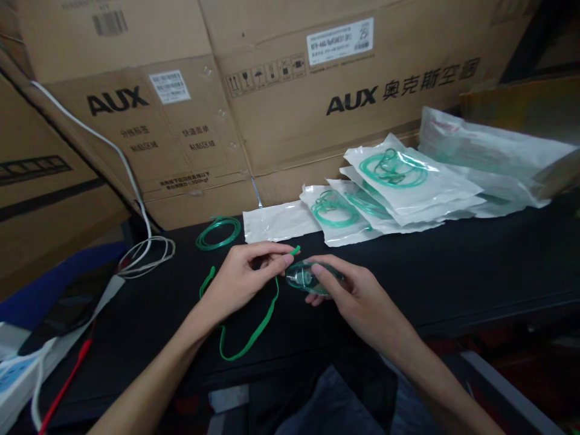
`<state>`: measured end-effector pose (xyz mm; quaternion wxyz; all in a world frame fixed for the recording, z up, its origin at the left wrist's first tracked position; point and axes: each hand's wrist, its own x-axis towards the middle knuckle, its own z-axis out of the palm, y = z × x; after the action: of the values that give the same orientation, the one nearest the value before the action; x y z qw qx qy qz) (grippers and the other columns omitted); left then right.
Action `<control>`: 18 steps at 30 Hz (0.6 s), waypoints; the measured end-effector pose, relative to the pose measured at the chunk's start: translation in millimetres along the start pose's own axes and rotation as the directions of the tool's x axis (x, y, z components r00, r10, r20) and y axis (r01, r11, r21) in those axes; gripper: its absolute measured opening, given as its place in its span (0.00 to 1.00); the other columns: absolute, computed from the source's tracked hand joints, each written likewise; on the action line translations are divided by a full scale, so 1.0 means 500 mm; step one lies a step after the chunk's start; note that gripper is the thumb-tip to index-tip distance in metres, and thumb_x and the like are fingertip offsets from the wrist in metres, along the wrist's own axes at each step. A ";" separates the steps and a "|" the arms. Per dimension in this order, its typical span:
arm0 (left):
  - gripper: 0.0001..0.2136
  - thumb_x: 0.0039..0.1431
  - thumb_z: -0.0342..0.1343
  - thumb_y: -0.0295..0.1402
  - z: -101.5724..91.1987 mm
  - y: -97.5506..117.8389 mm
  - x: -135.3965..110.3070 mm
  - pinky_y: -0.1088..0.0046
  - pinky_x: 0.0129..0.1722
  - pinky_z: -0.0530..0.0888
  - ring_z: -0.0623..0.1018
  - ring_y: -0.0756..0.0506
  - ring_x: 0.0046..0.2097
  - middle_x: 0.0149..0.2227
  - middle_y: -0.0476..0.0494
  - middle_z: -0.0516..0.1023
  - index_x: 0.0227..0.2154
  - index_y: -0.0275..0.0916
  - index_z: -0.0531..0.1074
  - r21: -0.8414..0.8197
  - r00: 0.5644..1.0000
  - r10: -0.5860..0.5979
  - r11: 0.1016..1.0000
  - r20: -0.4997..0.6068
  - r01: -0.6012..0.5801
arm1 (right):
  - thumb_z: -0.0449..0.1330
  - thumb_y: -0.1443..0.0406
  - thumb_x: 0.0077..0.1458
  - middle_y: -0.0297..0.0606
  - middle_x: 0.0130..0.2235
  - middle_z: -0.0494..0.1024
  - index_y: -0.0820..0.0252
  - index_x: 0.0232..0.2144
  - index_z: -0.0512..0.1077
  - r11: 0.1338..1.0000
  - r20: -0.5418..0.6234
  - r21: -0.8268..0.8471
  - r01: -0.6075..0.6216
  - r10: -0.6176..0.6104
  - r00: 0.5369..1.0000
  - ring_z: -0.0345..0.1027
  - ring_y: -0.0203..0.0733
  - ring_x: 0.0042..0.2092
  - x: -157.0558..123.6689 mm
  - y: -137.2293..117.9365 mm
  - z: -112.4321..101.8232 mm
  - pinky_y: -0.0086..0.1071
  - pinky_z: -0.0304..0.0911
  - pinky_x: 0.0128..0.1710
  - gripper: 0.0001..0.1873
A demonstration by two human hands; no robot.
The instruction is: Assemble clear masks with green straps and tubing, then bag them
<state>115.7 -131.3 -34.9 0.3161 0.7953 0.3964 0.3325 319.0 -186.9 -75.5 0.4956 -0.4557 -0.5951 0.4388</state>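
Left hand (244, 275): thumb and fingertips pinched on one end of the green strap (261, 330). Right hand (353, 287): thumb on top, fingers underneath, clamped on the clear mask (301, 277). Mask sits just beside the left fingertips, over the front half of the worktop (408, 266); can't tell if strap and mask touch. Strap is flat, soft ribbon, drops from the left hand, curves toward the worktop's front edge, other stretch shows left of the wrist. Mask is a glossy see-through cup, rounded. Room: matte black worktop runs from right hand to the packets behind and on along the front edge to the right. Back edge, left to right: coiled green tube (217, 233), smooth round loops; flat white sleeve (281, 222), crinkled; stacked packets (403, 181), shiny film, tubing inside. Cardboard boxes (290, 133) wall off the back. Thin white cord (129, 169) loops down at the left.
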 end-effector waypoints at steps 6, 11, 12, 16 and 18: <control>0.12 0.65 0.57 0.35 0.001 0.012 -0.007 0.75 0.30 0.68 0.74 0.50 0.28 0.25 0.49 0.78 0.44 0.35 0.81 0.037 0.998 0.063 0.997 0.031 -0.064 | 0.55 0.57 0.65 0.40 0.34 0.84 0.63 0.47 0.77 1.000 -0.007 -0.019 -0.001 0.001 1.000 0.80 0.41 0.30 -0.003 -0.002 0.002 0.33 0.76 0.33 0.19; 0.12 0.65 0.58 0.37 0.007 0.016 -0.008 0.77 0.29 0.68 0.73 0.51 0.26 0.23 0.51 0.77 0.43 0.36 0.81 0.060 0.998 0.064 0.996 0.027 -0.066 | 0.55 0.57 0.65 0.39 0.34 0.84 0.61 0.47 0.78 0.999 -0.007 -0.036 0.000 -0.001 1.000 0.80 0.41 0.30 -0.006 0.000 0.001 0.33 0.76 0.33 0.18; 0.12 0.65 0.59 0.39 0.008 0.016 -0.007 0.77 0.28 0.67 0.72 0.52 0.25 0.22 0.51 0.76 0.42 0.36 0.81 0.062 0.998 0.055 0.996 0.024 -0.056 | 0.55 0.57 0.65 0.39 0.34 0.84 0.61 0.47 0.78 0.999 -0.009 -0.034 0.001 -0.001 1.000 0.80 0.41 0.30 -0.006 0.000 0.001 0.32 0.76 0.33 0.18; 0.15 0.65 0.59 0.44 0.004 0.024 0.005 0.78 0.26 0.66 0.69 0.52 0.21 0.17 0.54 0.71 0.40 0.37 0.82 0.079 0.999 0.014 0.997 0.048 -0.017 | 0.55 0.58 0.66 0.37 0.33 0.83 0.61 0.46 0.78 0.999 -0.003 -0.036 0.005 -0.006 1.000 0.79 0.40 0.29 -0.004 -0.002 0.002 0.31 0.75 0.32 0.17; 0.16 0.65 0.58 0.44 -0.004 0.033 0.015 0.78 0.25 0.66 0.69 0.52 0.20 0.15 0.55 0.70 0.42 0.36 0.82 0.100 0.996 0.006 0.995 0.090 -0.015 | 0.54 0.58 0.66 0.37 0.30 0.82 0.61 0.46 0.78 0.999 -0.006 -0.041 0.001 -0.001 1.000 0.79 0.40 0.29 -0.004 -0.002 0.002 0.31 0.74 0.32 0.16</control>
<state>124.8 -132.7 -19.0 0.2913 0.8264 0.3937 0.2779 318.1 -189.0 -75.0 0.4882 -0.4667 -0.6027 0.4250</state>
